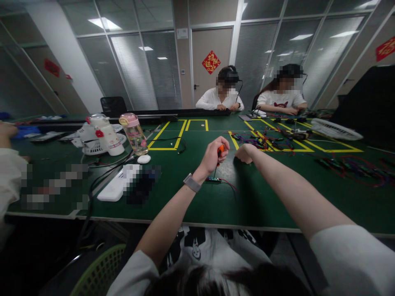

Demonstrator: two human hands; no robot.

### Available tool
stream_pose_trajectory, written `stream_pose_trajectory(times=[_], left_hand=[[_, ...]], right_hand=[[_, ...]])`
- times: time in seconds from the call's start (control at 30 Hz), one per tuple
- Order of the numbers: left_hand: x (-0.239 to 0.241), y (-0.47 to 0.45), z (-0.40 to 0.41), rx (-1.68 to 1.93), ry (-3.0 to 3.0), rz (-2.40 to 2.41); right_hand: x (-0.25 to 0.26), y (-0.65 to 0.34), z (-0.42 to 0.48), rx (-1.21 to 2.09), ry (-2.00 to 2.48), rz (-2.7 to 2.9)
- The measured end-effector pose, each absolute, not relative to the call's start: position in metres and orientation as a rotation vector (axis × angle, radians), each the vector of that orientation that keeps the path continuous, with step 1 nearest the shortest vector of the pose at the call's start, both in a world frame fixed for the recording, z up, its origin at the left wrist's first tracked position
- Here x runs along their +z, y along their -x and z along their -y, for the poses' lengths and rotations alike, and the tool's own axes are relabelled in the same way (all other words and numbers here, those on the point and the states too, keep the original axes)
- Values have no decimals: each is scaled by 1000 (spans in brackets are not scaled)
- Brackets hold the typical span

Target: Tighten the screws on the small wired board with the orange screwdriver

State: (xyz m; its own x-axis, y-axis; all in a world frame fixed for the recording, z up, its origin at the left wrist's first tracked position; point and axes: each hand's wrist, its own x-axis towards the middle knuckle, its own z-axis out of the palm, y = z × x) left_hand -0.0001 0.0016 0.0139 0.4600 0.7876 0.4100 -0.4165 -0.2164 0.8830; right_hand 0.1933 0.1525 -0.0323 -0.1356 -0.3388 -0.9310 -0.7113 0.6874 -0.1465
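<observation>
My left hand (214,154) is closed round an orange-handled screwdriver (219,151), held upright with its tip down on a small circuit board (213,179) lying on the green table (197,197). Thin red wires (230,185) run off the board to the right. My right hand (245,153) hovers just right of the screwdriver with its fingers curled in; whether anything is in them is hidden. A grey watch (192,182) sits on my left wrist.
Two bottles (135,133) and a white fan (92,142) stand at the left, with a white box (112,189) and black cables nearby. Tangled coloured wires (265,142) lie ahead and to the right. Two people sit at the far side. A green basket (98,271) stands below the table edge.
</observation>
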Motion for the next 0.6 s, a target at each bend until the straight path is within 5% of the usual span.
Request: stream_pose_trajectory(times=[0.3,0.6], left_hand=[[11,1,-3,1160,-1430,-338],[5,0,-2,1330,-1727,-489]], right_hand=[[-37,-190,-152,546,810,-1749],[-25,-178,-134,903,1060,-1166]])
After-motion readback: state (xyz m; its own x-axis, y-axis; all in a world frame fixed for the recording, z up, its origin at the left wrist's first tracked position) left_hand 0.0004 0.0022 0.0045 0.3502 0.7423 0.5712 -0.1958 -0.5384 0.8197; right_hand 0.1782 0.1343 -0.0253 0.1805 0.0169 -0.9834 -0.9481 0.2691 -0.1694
